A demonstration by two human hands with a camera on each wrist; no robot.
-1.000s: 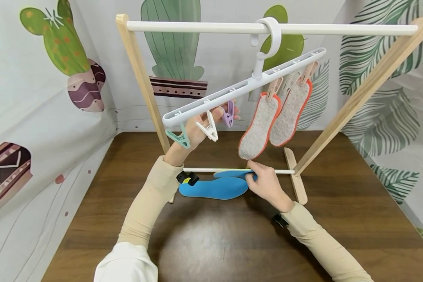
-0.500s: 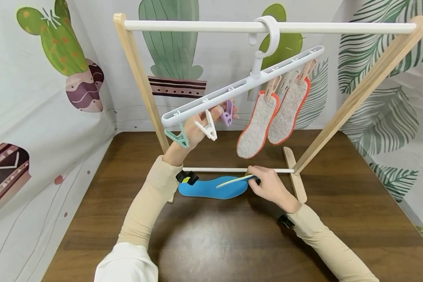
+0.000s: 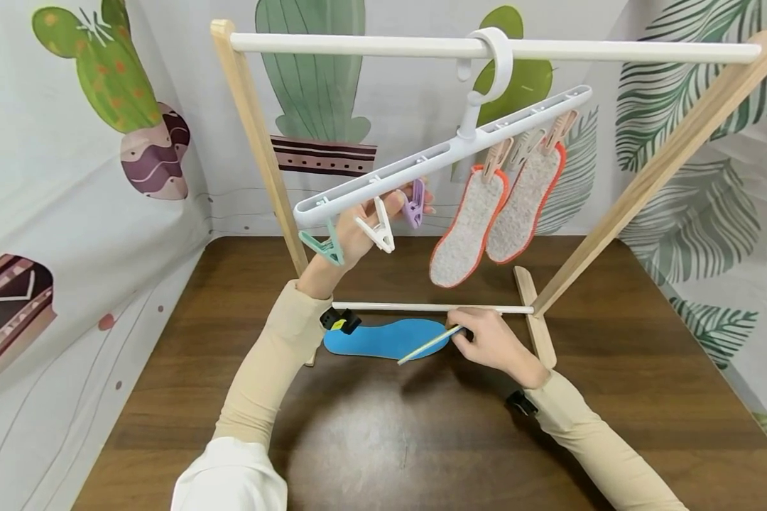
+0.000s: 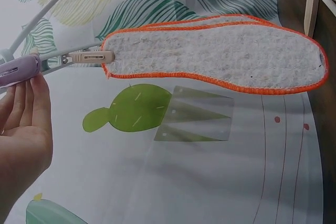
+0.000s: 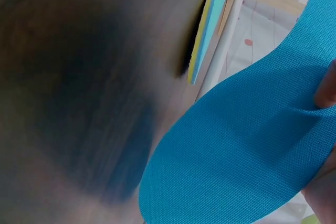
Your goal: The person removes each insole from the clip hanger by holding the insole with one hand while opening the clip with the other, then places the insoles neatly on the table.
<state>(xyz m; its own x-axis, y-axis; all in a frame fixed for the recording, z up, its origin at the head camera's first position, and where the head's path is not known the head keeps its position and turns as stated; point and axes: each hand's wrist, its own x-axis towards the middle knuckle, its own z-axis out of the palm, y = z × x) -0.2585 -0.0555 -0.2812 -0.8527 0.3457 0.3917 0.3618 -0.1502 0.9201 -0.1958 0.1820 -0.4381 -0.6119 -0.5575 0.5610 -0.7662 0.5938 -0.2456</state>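
My left hand pinches a purple clip under the tilted white hanger. Beside it hang a white clip and a green clip. In my right hand, low over the table, is a blue insole; the head view shows it nearly edge-on, with a yellow edge. A second blue insole lies flat on the table just behind it. From the hanger's right half, clips hold two grey insoles with orange trim, which dangle above my right hand.
The hanger hooks over the white top bar of a wooden rack. Its right post slants down to a foot on the brown table. A white lower bar runs behind the flat insole. Printed cloth covers the walls.
The blue insole in my right hand has swung its free end down and toward me, turning from its flat face to its edge. My left hand stays at the purple clip.
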